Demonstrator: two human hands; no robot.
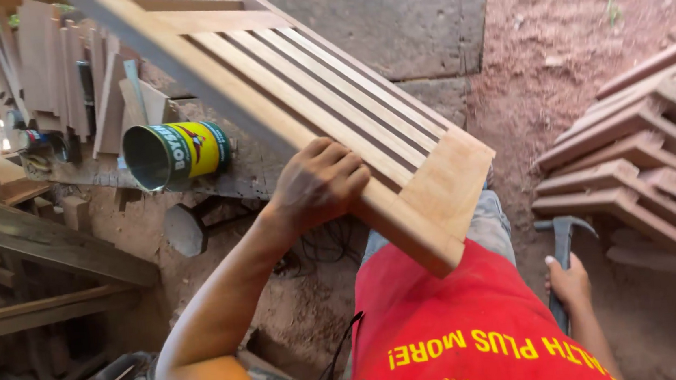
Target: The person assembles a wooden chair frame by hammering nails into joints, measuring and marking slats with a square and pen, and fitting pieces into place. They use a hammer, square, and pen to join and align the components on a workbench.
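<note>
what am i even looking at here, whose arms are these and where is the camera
This is one picture from a camera worn on a person's head, looking down, so the arms are that person's own and the red shirt at the bottom is their chest.

The left hand grips the edge of a slatted wooden panel, like a louvred shutter, with its fingers curled over the frame. The panel's lower corner sits over the person's lap.

The right hand, low beside the body, holds a claw hammer by its handle, head pointing up.

Around them is bare dirt ground. A stack of similar wooden frames lies to the right. To the left, a yellow tin can lies on its side, with wooden offcuts leaning behind it.
</note>
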